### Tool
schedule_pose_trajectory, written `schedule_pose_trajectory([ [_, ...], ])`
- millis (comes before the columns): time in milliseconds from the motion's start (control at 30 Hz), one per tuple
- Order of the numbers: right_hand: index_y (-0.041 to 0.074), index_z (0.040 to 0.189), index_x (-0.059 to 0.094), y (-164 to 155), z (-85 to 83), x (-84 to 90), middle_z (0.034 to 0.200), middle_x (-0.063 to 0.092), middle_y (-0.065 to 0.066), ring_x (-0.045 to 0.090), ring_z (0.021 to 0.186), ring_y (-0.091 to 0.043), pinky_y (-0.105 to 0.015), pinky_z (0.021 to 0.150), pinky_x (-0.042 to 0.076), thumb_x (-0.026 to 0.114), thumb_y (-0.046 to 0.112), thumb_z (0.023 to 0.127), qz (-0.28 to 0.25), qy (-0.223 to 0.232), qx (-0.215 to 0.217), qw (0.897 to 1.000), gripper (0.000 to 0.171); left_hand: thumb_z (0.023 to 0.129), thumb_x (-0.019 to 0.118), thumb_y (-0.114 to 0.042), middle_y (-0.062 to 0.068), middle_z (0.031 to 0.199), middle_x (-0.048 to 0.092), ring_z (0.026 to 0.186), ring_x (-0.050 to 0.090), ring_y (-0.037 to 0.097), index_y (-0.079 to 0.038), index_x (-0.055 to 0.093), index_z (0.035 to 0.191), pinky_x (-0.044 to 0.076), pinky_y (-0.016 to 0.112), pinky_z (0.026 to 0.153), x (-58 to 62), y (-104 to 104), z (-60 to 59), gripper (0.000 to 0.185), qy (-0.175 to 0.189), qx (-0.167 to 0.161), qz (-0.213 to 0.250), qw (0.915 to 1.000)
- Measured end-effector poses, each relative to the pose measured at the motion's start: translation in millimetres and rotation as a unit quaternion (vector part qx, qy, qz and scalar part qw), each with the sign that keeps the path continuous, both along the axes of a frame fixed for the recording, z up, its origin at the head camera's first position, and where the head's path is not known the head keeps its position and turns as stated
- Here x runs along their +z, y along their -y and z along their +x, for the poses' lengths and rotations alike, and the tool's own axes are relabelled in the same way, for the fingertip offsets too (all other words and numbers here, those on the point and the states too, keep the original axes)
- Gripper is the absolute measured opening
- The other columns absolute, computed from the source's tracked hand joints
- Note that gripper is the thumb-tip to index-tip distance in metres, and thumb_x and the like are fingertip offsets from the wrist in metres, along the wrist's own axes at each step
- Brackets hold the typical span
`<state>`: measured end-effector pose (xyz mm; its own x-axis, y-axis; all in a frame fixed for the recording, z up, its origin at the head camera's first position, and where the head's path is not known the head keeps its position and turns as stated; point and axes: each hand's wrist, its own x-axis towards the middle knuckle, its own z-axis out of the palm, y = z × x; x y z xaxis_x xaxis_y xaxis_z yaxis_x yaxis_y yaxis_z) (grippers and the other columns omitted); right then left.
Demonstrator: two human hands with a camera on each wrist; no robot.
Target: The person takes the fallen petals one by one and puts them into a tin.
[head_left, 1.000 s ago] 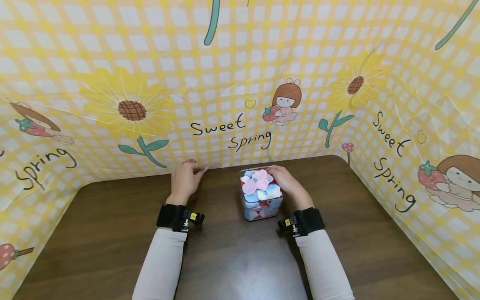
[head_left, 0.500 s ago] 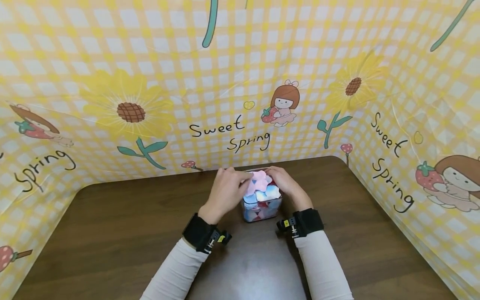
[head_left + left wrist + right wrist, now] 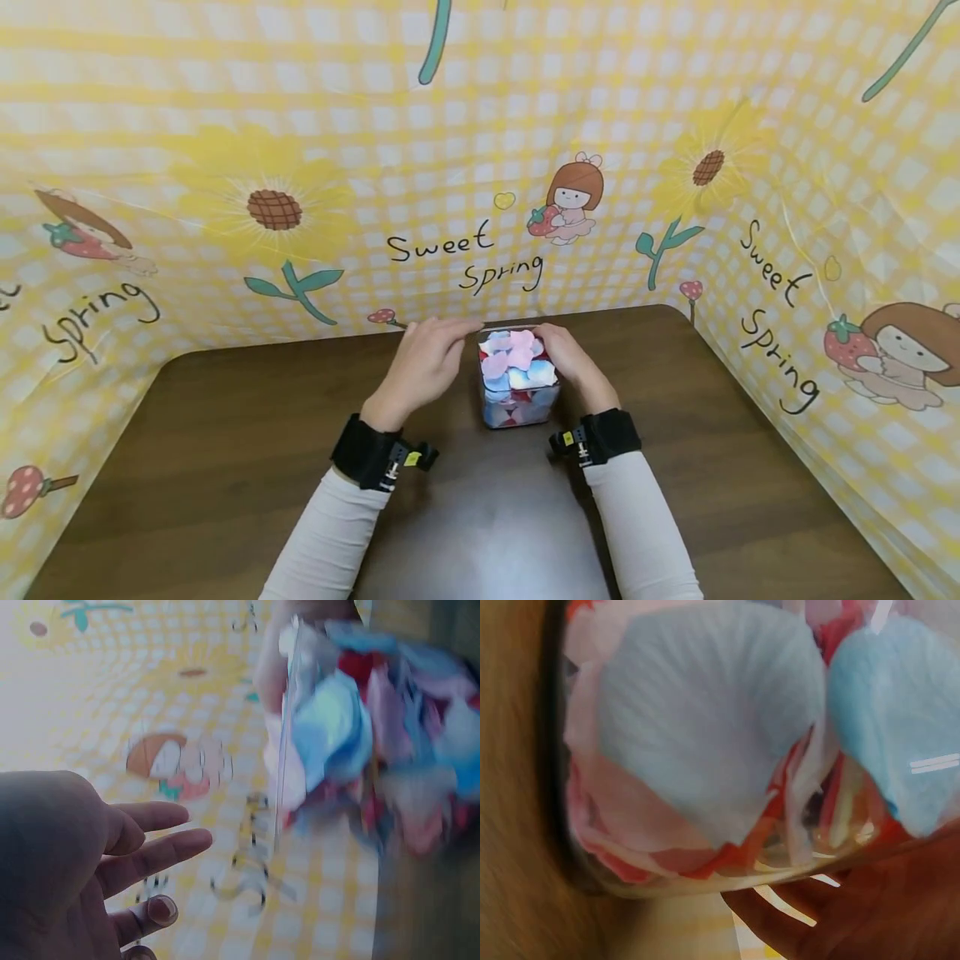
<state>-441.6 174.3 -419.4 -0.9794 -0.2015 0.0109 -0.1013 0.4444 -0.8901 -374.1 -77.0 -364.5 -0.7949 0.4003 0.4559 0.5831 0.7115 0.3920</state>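
Note:
A clear square box (image 3: pixel 519 410) stands on the table, heaped with pink, blue, white and red petals (image 3: pixel 517 354). My right hand (image 3: pixel 573 362) holds the box at its right side and far corner. In the right wrist view the fingers (image 3: pixel 772 915) show behind the clear wall, with a big pale blue petal (image 3: pixel 705 720) pressed against it inside. My left hand (image 3: pixel 423 362) hovers just left of the box, fingers stretched towards its far left corner. Seen from the left wrist, those fingers (image 3: pixel 161 859) are spread, nothing between them, apart from the petals.
The brown wooden table (image 3: pixel 247 467) extends around the box. A yellow checked cloth (image 3: pixel 420 167) with printed flowers and lettering rises behind the table and at both sides. Each wrist wears a black camera strap (image 3: pixel 367 454).
My left hand first pinched a small pale thing left of the box, then reached over the petals, and now is back left with its fingers straightened. My right hand stays on the box.

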Motion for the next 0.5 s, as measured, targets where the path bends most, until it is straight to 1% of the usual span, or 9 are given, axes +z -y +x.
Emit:
schedule_pose_trajectory([
  [100,-0.004,0.124,0.062,7.6,-8.4,-4.0,0.124,0.060,-0.020,0.054,0.113,-0.030,-0.045,0.103,0.041,0.031,0.028,0.107,0.001,0.010,-0.008,1.000,0.048,0.104,0.046,-0.008,0.006,0.132,0.069,0.119,0.062,0.030,-0.013,0.072,0.128,0.037,0.047,0.089,-2.7,21.6,-3.4,0.035,0.010,0.027,-0.001,0.9996],
  [133,-0.003,0.123,0.063,11.9,-12.3,-4.2,0.122,0.060,-0.019,0.054,0.111,-0.029,-0.044,0.102,0.041,0.031,0.029,0.107,0.001,0.007,-0.007,1.000,0.048,0.104,0.046,-0.008,0.006,0.130,0.070,0.118,0.063,0.030,-0.013,0.073,0.126,0.037,0.048,0.090,-3.6,29.7,-5.1,0.035,0.016,0.038,-0.003,0.9992],
  [167,-0.002,0.119,0.063,17.3,-17.2,-4.7,0.118,0.060,-0.018,0.053,0.108,-0.029,-0.043,0.099,0.041,0.031,0.030,0.108,-0.001,0.006,-0.008,1.000,0.046,0.104,0.046,-0.008,0.006,0.128,0.071,0.118,0.063,0.030,-0.013,0.073,0.124,0.037,0.050,0.091,-4.5,38.5,-7.4,0.034,0.020,0.048,-0.007,0.9986],
  [233,0.001,0.118,0.062,28.1,-25.6,-5.9,0.117,0.059,-0.016,0.053,0.107,-0.027,-0.041,0.097,0.041,0.032,0.030,0.108,-0.004,0.002,-0.010,1.000,0.044,0.105,0.044,-0.008,0.007,0.123,0.072,0.115,0.065,0.031,-0.013,0.074,0.122,0.037,0.051,0.092,-6.5,55.6,-11.9,0.035,0.035,0.065,-0.014,0.9972],
  [300,0.003,0.109,0.061,39.6,-33.0,-7.1,0.111,0.058,-0.014,0.052,0.103,-0.027,-0.040,0.094,0.040,0.032,0.030,0.107,-0.004,-0.003,-0.017,1.000,0.040,0.106,0.041,-0.009,0.008,0.119,0.073,0.110,0.066,0.031,-0.013,0.074,0.121,0.036,0.053,0.093,-7.6,71.4,-15.4,0.036,0.057,0.077,-0.022,0.9952],
  [367,0.004,0.102,0.058,51.0,-41.5,-7.6,0.107,0.056,-0.015,0.052,0.101,-0.028,-0.041,0.092,0.040,0.030,0.032,0.107,0.003,-0.001,-0.020,1.000,0.040,0.107,0.039,-0.009,0.009,0.117,0.074,0.107,0.066,0.031,-0.012,0.073,0.120,0.035,0.054,0.095,-8.3,84.6,-18.3,0.037,0.079,0.084,-0.025,0.9930],
  [467,0.004,0.106,0.059,64.7,-55.3,-6.8,0.111,0.057,-0.017,0.053,0.104,-0.029,-0.042,0.094,0.041,0.027,0.038,0.107,0.012,0.008,-0.023,1.000,0.047,0.108,0.037,-0.010,0.011,0.116,0.073,0.107,0.065,0.032,-0.010,0.073,0.120,0.033,0.057,0.100,-7.4,97.7,-22.0,0.038,0.110,0.087,-0.024,0.9899],
  [500,0.004,0.112,0.061,68.3,-60.3,-6.2,0.116,0.057,-0.017,0.053,0.106,-0.030,-0.043,0.097,0.041,0.026,0.041,0.107,0.011,0.010,-0.023,1.000,0.051,0.108,0.037,-0.010,0.012,0.116,0.073,0.108,0.065,0.033,-0.010,0.072,0.120,0.033,0.058,0.101,-6.2,100.5,-23.8,0.038,0.114,0.086,-0.024,0.9895],
])
